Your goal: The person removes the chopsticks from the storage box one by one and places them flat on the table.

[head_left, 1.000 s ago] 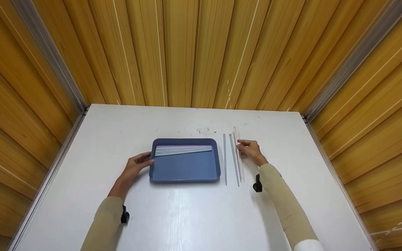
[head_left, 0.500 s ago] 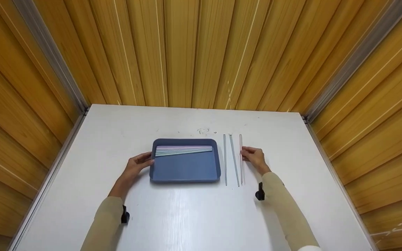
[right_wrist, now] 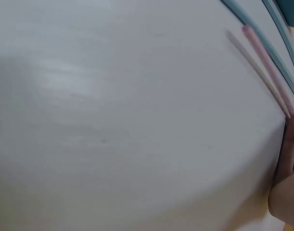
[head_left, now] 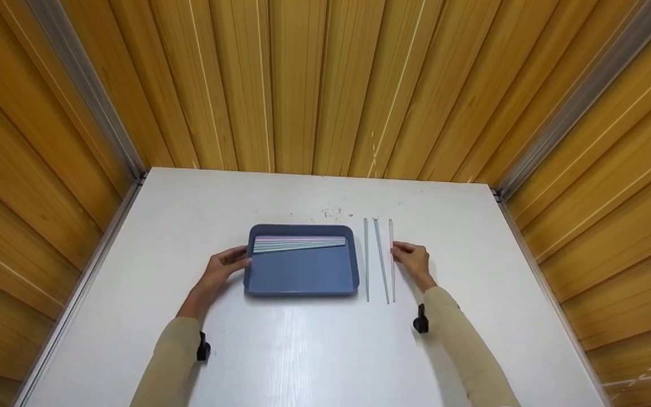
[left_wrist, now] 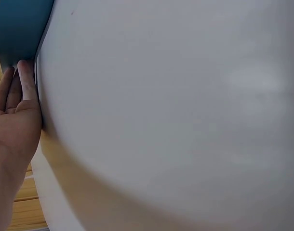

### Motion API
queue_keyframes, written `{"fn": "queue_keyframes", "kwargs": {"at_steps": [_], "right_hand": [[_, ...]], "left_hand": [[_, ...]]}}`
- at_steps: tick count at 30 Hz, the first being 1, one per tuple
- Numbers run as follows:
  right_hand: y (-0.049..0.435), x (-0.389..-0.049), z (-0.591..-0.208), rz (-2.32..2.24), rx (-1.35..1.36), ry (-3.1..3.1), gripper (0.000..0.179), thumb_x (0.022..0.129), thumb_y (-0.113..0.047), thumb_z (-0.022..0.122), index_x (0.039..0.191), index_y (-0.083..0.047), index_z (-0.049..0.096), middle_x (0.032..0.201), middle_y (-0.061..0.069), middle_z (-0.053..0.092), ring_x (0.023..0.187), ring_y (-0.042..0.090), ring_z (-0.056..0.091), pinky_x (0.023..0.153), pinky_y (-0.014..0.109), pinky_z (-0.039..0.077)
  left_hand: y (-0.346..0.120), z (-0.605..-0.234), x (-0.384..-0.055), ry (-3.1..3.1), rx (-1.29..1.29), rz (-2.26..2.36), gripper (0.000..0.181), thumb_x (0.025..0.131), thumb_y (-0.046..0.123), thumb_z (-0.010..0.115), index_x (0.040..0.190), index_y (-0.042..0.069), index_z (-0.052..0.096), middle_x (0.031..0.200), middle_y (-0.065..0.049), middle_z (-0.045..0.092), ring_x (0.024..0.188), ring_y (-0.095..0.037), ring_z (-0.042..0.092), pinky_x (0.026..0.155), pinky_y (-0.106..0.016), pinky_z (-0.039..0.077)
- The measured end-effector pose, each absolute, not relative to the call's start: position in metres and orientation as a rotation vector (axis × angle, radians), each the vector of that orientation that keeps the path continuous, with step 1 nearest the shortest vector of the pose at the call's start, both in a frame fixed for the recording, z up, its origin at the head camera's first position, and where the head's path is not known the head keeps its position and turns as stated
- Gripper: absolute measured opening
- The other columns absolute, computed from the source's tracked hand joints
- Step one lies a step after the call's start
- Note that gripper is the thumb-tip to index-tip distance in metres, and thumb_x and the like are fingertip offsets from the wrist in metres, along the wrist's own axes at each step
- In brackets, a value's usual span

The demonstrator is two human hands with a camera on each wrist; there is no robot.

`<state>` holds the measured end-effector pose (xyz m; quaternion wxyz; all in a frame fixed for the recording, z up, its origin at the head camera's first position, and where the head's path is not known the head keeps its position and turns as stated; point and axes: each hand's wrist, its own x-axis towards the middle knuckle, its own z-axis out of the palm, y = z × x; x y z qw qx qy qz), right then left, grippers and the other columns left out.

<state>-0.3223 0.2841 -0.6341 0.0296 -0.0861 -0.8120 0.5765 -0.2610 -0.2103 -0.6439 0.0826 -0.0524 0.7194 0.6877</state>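
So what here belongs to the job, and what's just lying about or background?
Likely in the job:
blue tray, touched by the left hand
pastel sticks inside it
two light-blue sticks beside it
pink stick, pinched by the right hand

Just background:
white table
wood-look panels
black wrist cameras

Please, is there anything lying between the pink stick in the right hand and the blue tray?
Yes. Two pale blue sticks lie on the white table between the pink stick that the right hand pinches and the blue tray.
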Motion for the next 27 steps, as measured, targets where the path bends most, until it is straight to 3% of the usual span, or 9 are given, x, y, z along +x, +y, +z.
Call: {"fn": "queue_keyframes", "kwargs": {"at_steps": [13,22,25,27], "right_hand": [[0.29,-0.313,-0.633,1.803,-0.204,-2.506,0.028,0.094,-0.002,0.07,0.118,0.013,0.07,0.109,0.028,0.075,0.073,-0.001,0.069,0.069,0.012,0.058],[0.285,-0.328,-0.606,1.682,-0.161,-2.579,0.027,0.093,-0.01,0.074,0.115,0.007,0.074,0.099,0.014,0.078,0.072,0.001,0.065,0.063,0.012,0.054],[0.273,-0.334,-0.589,1.681,-0.053,-2.6,0.028,0.094,-0.01,0.074,0.117,0.007,0.073,0.106,0.018,0.077,0.075,0.0,0.065,0.066,0.012,0.055],[0.261,-0.335,-0.575,1.724,0.054,-2.598,0.029,0.094,-0.007,0.073,0.118,0.009,0.071,0.111,0.025,0.075,0.082,0.008,0.071,0.071,0.016,0.059]], "left_hand": [[-0.209,-0.643,-0.261,2.145,-0.163,2.055,0.061,0.092,0.018,0.078,0.145,0.001,0.055,0.151,-0.02,0.054,0.141,-0.031,0.051,0.101,-0.019,0.052],[-0.208,-0.643,-0.262,2.151,-0.195,2.027,0.06,0.092,0.017,0.078,0.145,0.002,0.055,0.151,-0.018,0.054,0.142,-0.031,0.05,0.112,-0.031,0.049],[-0.208,-0.642,-0.261,2.159,-0.185,2.015,0.06,0.093,0.018,0.077,0.146,0.002,0.054,0.152,-0.019,0.053,0.142,-0.032,0.05,0.114,-0.033,0.048],[-0.208,-0.638,-0.259,2.155,-0.177,2.014,0.06,0.094,0.018,0.076,0.147,0.001,0.053,0.152,-0.02,0.052,0.143,-0.033,0.049,0.114,-0.033,0.047]]}}
